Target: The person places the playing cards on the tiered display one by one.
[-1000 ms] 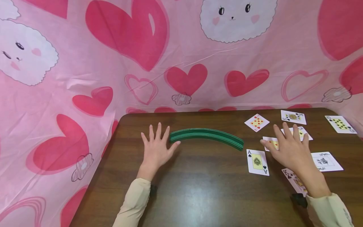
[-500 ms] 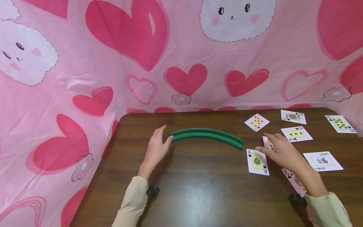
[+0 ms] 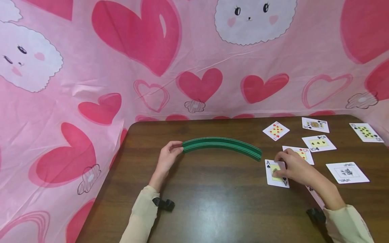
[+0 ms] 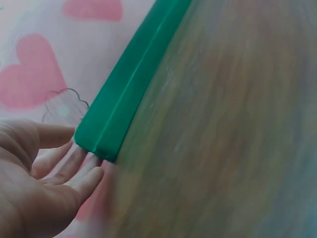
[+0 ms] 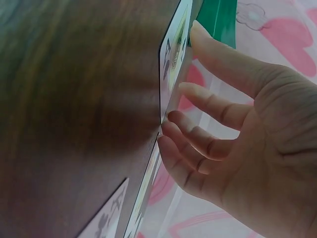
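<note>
A curved green playing-card holder (image 3: 222, 143) lies on the dark wooden table. My left hand (image 3: 171, 153) is at its left end; in the left wrist view the thumb meets the edge of the holder (image 4: 124, 94), and some fingertips are hidden behind it. Over the ace of spades (image 3: 269, 173), my right hand (image 3: 296, 168) has its thumb and fingertips spread apart above the face and top edge. The ace (image 5: 173, 57) lies flat and partly covered. Just beyond the right hand is the five of diamonds (image 3: 306, 157).
Farther right lie the five of clubs (image 3: 319, 143), a joker (image 3: 347, 173), a king (image 3: 315, 125) and a ten (image 3: 365, 132). The seven of hearts (image 3: 276, 130) sits near the back edge. My right forearm mostly hides another card (image 3: 316, 198). A pink heart-print cloth (image 3: 200, 57) hangs behind.
My left hand has gone from spread fingers to a grip at the holder's end. My right hand has drawn back toward the ace, its fingers bending, uncovering the fives and the joker.
</note>
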The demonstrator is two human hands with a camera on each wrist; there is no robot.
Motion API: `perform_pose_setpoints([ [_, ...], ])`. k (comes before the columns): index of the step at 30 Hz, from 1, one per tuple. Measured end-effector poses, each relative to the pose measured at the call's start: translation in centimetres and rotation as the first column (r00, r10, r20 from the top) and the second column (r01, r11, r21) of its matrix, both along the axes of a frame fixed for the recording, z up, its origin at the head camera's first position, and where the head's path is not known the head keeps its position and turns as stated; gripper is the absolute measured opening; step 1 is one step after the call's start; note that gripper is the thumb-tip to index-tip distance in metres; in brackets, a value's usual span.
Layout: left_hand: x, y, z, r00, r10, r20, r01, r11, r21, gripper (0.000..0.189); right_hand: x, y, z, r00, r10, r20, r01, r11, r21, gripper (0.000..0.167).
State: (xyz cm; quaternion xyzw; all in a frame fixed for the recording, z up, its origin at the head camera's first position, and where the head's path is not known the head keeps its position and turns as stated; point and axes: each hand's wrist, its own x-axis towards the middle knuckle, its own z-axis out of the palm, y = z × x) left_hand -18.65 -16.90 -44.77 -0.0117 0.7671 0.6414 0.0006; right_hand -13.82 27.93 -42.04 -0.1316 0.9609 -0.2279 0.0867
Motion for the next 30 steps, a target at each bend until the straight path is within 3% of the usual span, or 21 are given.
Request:
perform_pose_setpoints([
  [7, 0.2, -0.4, -1.4, 0.999, 0.045, -0.002, -0.044, 0.996, 0.084, 0.032, -0.3, -0.9, 0.2, 0.998, 0.027, 0.051, -0.028, 1.000, 0.005, 0.060],
  [15, 0.4, -0.3, -1.4, 0.997, 0.076, -0.021, -0.075, 0.996, 0.042, 0.031, -0.6, -1.3, 0.6, 0.996, 0.005, 0.088, -0.008, 0.999, 0.036, 0.055],
  [16, 0.2, -0.3, -1.9, 0.996, 0.084, -0.031, -0.083, 0.996, 0.029, 0.031, -0.6, -1.4, 0.7, 0.997, 0.004, 0.078, -0.006, 1.000, 0.020, 0.051],
  [23, 0.0, 1.0, -1.9, 0.983, 0.165, -0.087, -0.169, 0.985, -0.039, 0.022, 0.4, -1.1, 2.5, 1.000, 0.004, -0.031, -0.010, 0.978, -0.209, 0.025],
  [27, -0.3, 1.5, -2.1, 0.977, 0.191, -0.094, -0.197, 0.979, -0.056, 0.018, 0.7, -0.5, 3.7, 0.996, -0.077, -0.034, 0.062, 0.945, -0.322, 0.029],
  [30, -0.4, 1.7, -2.3, 0.977, 0.193, -0.095, -0.200, 0.977, -0.067, 0.016, 0.5, -0.3, 4.1, 0.989, -0.143, -0.039, 0.114, 0.902, -0.417, 0.034],
])
